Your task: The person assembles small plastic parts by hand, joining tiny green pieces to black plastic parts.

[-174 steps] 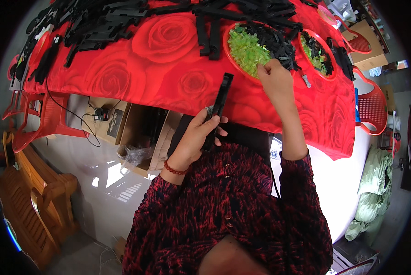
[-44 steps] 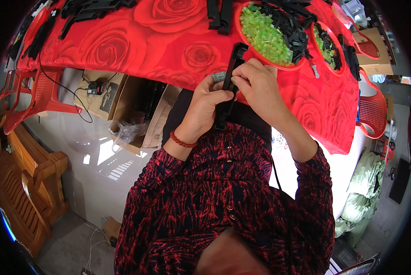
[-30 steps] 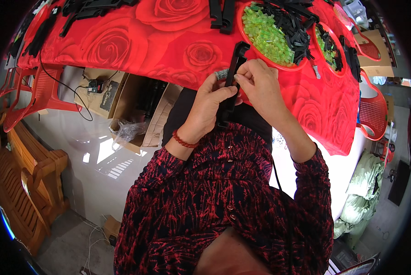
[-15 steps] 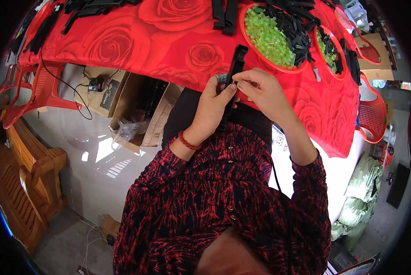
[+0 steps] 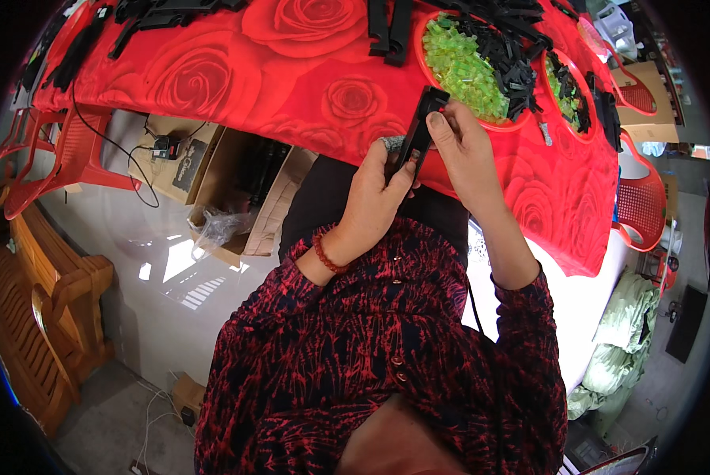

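Note:
A long black plastic strip (image 5: 416,134) with a notched upper end is held slantwise over my lap, at the near edge of the table. My left hand (image 5: 367,194) is closed round its lower part, thumb across the front. Grey wrapping (image 5: 392,144) covers a finger of that hand. At the strip's upper end, my right hand (image 5: 470,158) grips its right side, thumb bent toward the front; its fingers are partly hidden. Just beyond stands a red basket (image 5: 507,126) holding small yellow-green translucent pieces (image 5: 462,67) and small black pieces (image 5: 517,83).
A red rose-patterned cloth (image 5: 307,95) covers the table. More black strips (image 5: 388,32) lie at its far side. A second red basket (image 5: 591,131) stands at the right. Red plastic chairs (image 5: 644,190), an opened cardboard box (image 5: 236,174) and a wooden bench (image 5: 54,309) surround me.
My right hand has gone from a pinch over the strip's middle to its upper end. The strip has turned and shifted slightly right, its face more visible.

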Motion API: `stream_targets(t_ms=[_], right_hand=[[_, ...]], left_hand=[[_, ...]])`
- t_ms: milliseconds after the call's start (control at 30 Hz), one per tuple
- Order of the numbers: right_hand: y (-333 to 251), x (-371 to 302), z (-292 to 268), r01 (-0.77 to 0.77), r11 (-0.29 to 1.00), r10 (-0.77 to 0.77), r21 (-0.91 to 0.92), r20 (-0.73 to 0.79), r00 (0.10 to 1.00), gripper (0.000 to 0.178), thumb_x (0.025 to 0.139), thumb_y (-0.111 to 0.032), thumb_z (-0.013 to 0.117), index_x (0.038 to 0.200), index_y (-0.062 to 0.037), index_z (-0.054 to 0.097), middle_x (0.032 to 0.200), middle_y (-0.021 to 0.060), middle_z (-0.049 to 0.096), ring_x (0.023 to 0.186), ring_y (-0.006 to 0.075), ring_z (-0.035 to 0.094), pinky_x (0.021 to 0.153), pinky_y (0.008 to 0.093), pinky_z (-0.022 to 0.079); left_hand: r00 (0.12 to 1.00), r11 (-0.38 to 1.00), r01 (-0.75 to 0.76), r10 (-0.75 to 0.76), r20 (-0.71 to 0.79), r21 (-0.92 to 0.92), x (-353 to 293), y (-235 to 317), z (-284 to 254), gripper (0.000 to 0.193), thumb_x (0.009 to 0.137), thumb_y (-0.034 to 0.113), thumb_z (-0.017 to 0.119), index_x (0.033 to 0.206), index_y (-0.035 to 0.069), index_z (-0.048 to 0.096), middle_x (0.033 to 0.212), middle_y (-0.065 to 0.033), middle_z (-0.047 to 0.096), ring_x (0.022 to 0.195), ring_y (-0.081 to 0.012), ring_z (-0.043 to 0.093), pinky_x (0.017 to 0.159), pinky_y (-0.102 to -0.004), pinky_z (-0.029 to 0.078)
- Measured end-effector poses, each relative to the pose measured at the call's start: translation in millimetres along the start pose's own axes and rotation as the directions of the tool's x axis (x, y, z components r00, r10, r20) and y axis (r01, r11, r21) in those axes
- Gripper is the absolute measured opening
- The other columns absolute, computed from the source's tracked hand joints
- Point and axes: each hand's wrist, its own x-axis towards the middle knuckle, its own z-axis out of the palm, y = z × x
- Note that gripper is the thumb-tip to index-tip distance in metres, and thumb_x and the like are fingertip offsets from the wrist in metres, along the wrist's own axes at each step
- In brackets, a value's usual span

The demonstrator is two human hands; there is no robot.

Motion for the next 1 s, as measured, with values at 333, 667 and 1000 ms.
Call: stream_targets(t_ms=[333, 667, 1000], right_hand=[[0.2, -4.6, 1.4, 0.018, 0.997, -0.026, -0.077, -0.099, 0.995, 0.021, 0.102, -0.016, 0.058, 0.113, 0.0015, 0.055, 0.095, 0.0025, 0.056, 0.084, 0.0084, 0.051, 0.076, 0.0250, 0.046], [-14.6, -41.7, 5.1, 0.436, 0.520, -0.504, -0.734, 0.149, 0.851, 0.020, 0.081, -0.003, 0.070, 0.101, -0.0048, 0.068, 0.095, 0.0075, 0.056, 0.089, 0.0238, 0.057, 0.084, 0.0389, 0.036], [-11.9, -36.9, 5.6, 0.409, 0.503, -0.446, -0.762, 0.177, 0.878, 0.014, 0.084, -0.007, 0.070, 0.097, -0.0056, 0.065, 0.094, 0.0084, 0.054, 0.087, 0.0251, 0.056, 0.083, 0.0413, 0.034]], left_hand=[[0.983, 0.970, 0.181, -0.179, 0.031, -0.164, -3.4, -0.2, 5.0, 0.019, 0.103, 0.020, 0.057, 0.106, 0.002, 0.052, 0.093, -0.0025, 0.058, 0.080, -0.0094, 0.060, 0.068, -0.0255, 0.055], [0.989, 0.959, -0.068, 0.101, -0.106, 0.275, -3.3, -11.8, 3.6, 0.021, 0.094, 0.012, 0.064, 0.103, -0.003, 0.053, 0.089, -0.0171, 0.057, 0.079, -0.0248, 0.059, 0.070, -0.0370, 0.049], [0.986, 0.983, 0.163, -0.164, -0.009, -0.080, -1.1, -8.9, 0.6, 0.029, 0.089, -0.006, 0.060, 0.117, 0.000, 0.057, 0.100, 0.0012, 0.061, 0.090, -0.0065, 0.057, 0.080, -0.0226, 0.048]])
